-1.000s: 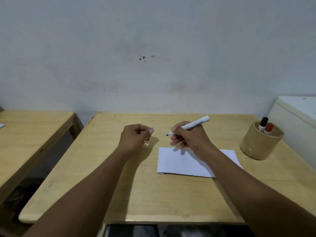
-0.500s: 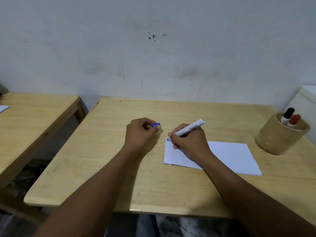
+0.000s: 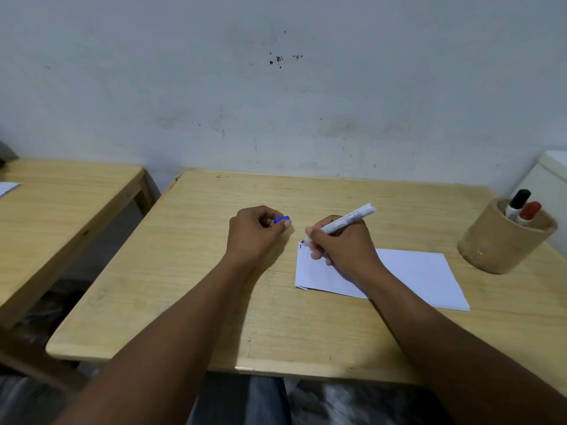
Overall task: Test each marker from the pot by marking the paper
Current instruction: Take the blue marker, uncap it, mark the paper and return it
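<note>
Since half a second ago the right hand has lowered the pen tip onto the sheet, and a short dark stroke now shows at its far left corner. On the pale wooden surface (image 3: 190,289), the left hand (image 3: 256,233) sits curled, its grip pinching a small blue cap (image 3: 281,219). Just right of it, the right hand (image 3: 340,243) has its grip pressed around a white-barrelled marker (image 3: 348,220), tip on the white rectangular paper (image 3: 420,271). The marker's long axis slants from near left, tip down, to far right, tail raised. Far right stands a round tan pot (image 3: 503,243) holding a black-capped marker (image 3: 518,201) and a red-capped marker (image 3: 530,211). Judged risks: the tip sits so close to the paper's edge that a longer stroke could run onto the wood, and the unpinned sheet might slide.
</note>
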Tool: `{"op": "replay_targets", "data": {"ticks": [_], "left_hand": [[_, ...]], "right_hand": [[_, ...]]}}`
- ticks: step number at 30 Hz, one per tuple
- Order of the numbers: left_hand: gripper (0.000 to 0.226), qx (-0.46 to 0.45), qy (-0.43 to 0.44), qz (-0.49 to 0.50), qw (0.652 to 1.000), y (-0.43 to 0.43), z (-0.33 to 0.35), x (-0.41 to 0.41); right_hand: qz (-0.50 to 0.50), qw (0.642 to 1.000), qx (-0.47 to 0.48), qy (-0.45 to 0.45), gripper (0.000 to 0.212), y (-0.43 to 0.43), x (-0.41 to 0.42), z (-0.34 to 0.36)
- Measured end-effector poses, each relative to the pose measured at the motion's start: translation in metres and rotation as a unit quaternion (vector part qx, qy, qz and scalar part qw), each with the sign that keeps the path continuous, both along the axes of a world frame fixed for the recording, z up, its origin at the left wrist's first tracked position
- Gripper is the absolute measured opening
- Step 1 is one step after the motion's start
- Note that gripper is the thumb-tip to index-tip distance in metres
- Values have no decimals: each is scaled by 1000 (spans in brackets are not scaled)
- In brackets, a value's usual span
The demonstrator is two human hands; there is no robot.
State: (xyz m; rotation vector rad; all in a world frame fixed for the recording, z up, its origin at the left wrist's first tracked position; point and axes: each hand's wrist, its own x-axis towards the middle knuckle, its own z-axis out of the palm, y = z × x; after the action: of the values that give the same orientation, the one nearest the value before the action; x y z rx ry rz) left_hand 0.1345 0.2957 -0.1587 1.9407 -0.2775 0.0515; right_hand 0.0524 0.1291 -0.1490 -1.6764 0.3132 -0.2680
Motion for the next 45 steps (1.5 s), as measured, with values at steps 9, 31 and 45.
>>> {"op": "replay_targets", "data": {"ticks": [9, 31, 45], "left_hand": [[19, -100, 91, -105, 985, -15, 57, 5], [17, -114, 75, -332, 933, -197, 146, -83], [6, -87, -47, -303, 948, -236, 171, -81]], "right_hand": [[-105, 956, 275, -19, 16, -60, -8, 68], [-107, 963, 227, -103, 14, -171, -120, 134], [-161, 973, 135, -94, 16, -237, -145, 137]]}}
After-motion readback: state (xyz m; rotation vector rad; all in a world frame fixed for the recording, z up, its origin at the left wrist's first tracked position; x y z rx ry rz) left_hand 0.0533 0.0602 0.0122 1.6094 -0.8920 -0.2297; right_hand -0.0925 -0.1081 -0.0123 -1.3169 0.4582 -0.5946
